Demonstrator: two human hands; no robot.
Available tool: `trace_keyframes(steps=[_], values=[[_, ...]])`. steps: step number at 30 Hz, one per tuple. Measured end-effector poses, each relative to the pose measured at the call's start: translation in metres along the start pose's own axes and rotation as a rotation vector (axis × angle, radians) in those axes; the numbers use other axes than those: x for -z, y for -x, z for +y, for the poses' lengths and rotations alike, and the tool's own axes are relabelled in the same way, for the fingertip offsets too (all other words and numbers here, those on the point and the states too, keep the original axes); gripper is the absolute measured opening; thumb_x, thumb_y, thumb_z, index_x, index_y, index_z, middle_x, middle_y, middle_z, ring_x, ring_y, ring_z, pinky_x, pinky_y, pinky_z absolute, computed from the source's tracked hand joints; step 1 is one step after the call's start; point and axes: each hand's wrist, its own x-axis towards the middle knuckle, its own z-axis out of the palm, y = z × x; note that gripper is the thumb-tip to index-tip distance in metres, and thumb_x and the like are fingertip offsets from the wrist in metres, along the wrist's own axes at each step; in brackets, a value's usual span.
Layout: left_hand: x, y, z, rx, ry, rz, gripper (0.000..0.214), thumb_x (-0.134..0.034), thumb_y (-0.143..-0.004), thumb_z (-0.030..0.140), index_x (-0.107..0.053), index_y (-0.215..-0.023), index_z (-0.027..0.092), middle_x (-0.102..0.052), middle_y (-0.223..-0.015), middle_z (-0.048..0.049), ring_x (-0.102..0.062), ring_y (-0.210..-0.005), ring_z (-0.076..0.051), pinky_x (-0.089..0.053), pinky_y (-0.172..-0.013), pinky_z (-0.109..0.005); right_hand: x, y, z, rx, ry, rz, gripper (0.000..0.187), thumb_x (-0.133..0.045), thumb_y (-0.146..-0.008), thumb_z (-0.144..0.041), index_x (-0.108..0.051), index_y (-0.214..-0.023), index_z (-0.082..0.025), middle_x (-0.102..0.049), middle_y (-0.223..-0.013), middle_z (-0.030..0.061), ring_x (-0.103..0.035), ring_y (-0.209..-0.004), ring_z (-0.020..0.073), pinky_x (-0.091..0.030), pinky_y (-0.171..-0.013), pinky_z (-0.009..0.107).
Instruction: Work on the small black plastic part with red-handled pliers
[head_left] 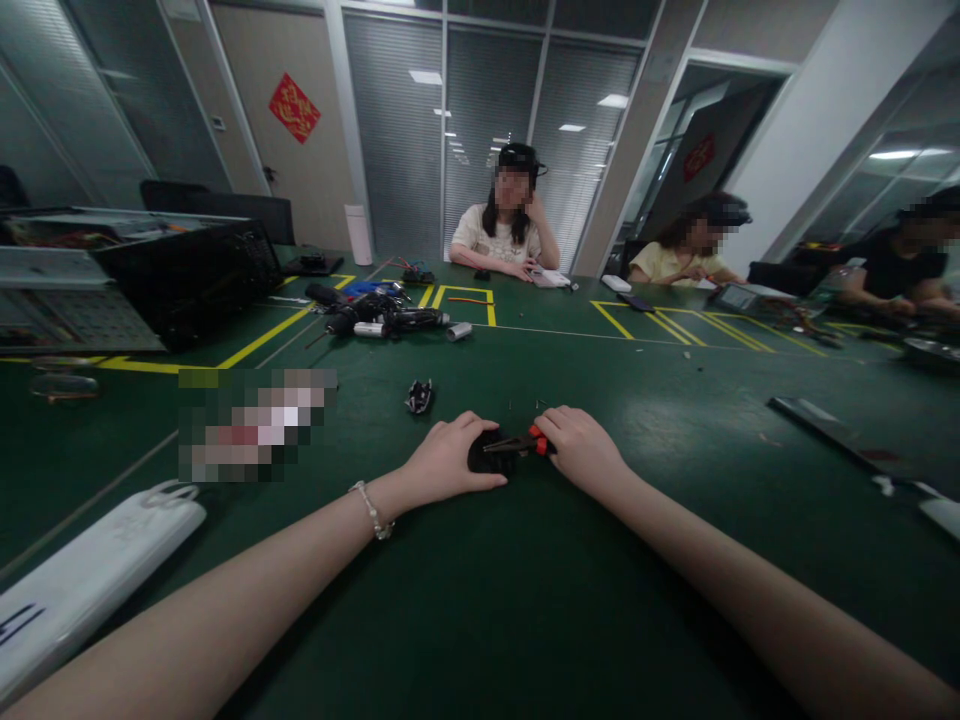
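Observation:
My left hand (448, 459) is closed around the edge of a small black part (486, 462), thumb and fingers on either side of it, against the green table. In my right hand (581, 447) is a pair of needle-nose pliers (517, 444) with red handles. Their dark jaws reach left onto the black part; whether they grip anything there is too small to tell. Just beyond my hands lie a few tiny screw-like bits (541, 404). Farther up and left sits a small black and silver piece (419, 396).
A computer case (180, 280) lies at the left back, beside a pile of black parts and cables (375, 308). A white power strip-like object (97, 570) is at my left. A dark flat bar (821, 432) lies at right. Several people sit across the green table (480, 620).

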Motion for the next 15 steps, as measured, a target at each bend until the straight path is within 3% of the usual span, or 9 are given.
trace_keyframes(steps=[15], values=[[-0.0013,0.0004,-0.0019,-0.01,0.004,0.009,0.063,-0.057,-0.066,0.055,-0.04,-0.119,0.025,-0.047,-0.109,-0.0044,-0.051,-0.091,-0.024,-0.039,-0.079,-0.037,-0.0015,0.0,0.0009,0.01,-0.006,-0.001,0.029,-0.051,-0.063,-0.006,-0.054,-0.09,-0.015,-0.057,-0.089,0.0074,-0.05,-0.083,0.0203,-0.039,-0.075,0.033]])
